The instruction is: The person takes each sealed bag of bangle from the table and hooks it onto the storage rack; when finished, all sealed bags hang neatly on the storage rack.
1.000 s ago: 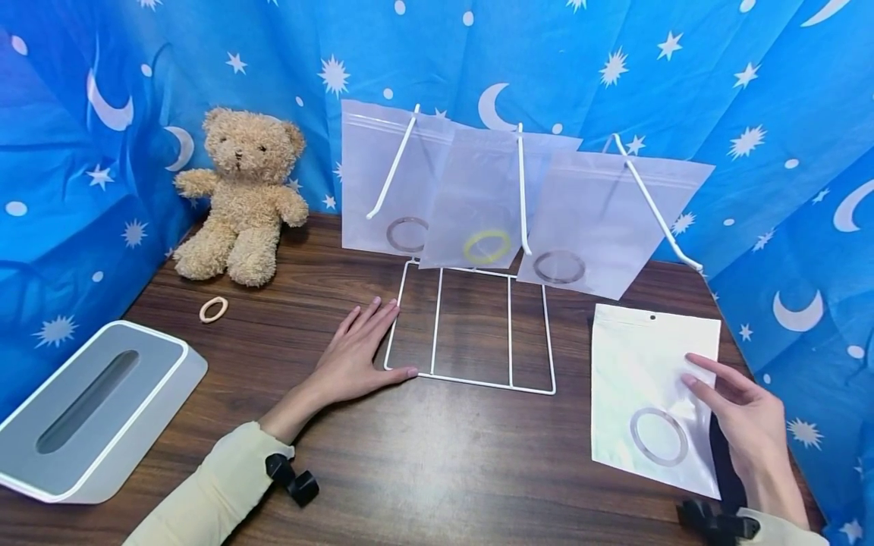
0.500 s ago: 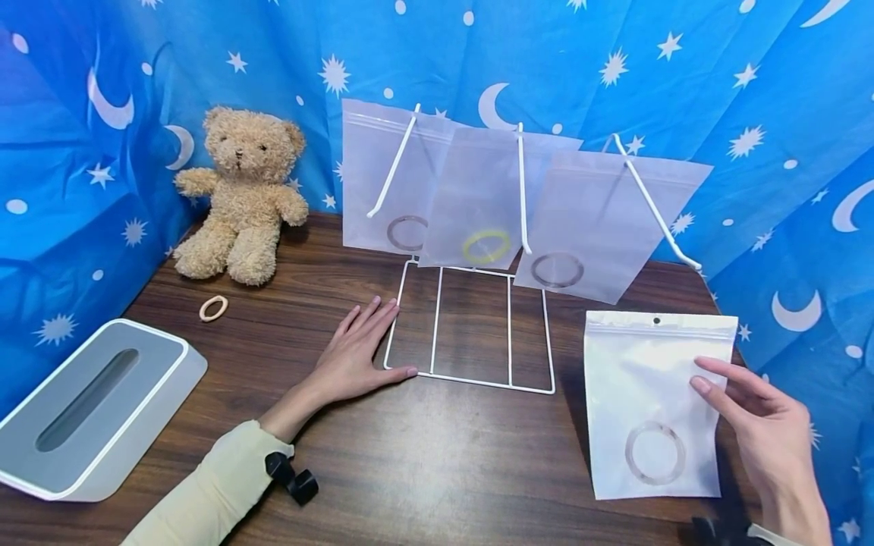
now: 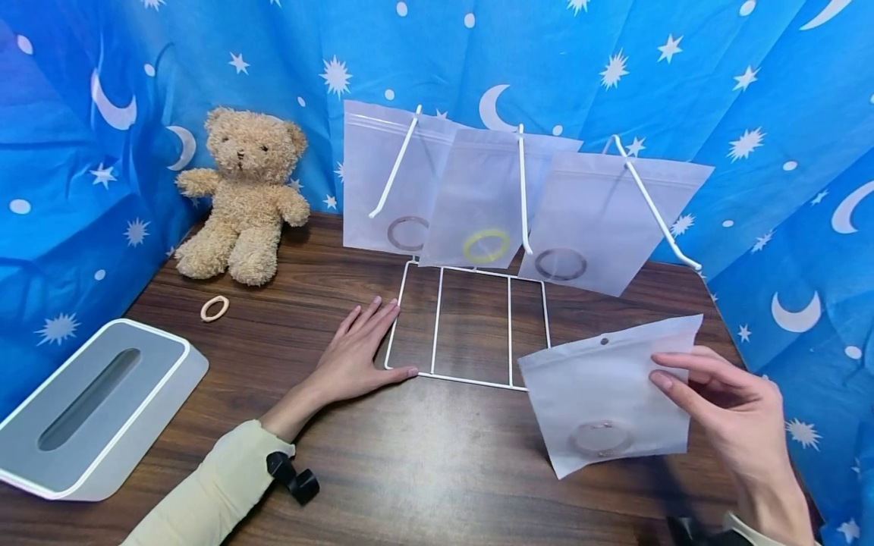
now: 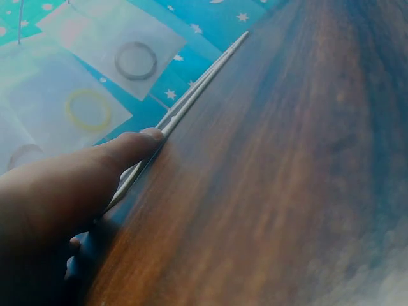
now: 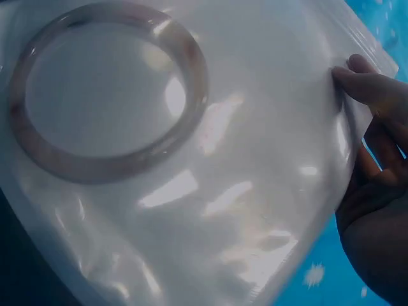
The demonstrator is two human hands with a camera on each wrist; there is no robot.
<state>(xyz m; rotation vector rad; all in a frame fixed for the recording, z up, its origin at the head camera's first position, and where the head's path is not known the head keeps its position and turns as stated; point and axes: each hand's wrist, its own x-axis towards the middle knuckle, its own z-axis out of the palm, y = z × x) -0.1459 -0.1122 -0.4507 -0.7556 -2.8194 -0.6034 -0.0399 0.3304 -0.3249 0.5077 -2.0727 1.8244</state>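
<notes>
My right hand (image 3: 734,409) pinches the right edge of a frosted zip bag (image 3: 621,394) between thumb and fingers, tilted above the table's right side. Inside it lies a pale bangle (image 5: 111,92), seen closely in the right wrist view. A small hole marks the bag's top strip. My left hand (image 3: 355,353) lies with straight fingers on the left side of the white wire rack base (image 3: 471,379), its thumb on the front wire. On the rack's hooks hang a left bag (image 3: 389,174), a middle bag with a yellow bangle (image 3: 486,246) and a right bag (image 3: 608,220).
A teddy bear (image 3: 249,197) sits at the back left, with a small wooden-looking ring (image 3: 215,309) in front of it. A grey-and-white tissue box (image 3: 102,409) stands at the left edge. A blue starry curtain (image 3: 560,45) surrounds the dark wood table (image 3: 423,455).
The right hand has turned the pinched bag and brought it leftward, so that it now overlaps the rack base's front right corner in view. The left hand has stayed put.
</notes>
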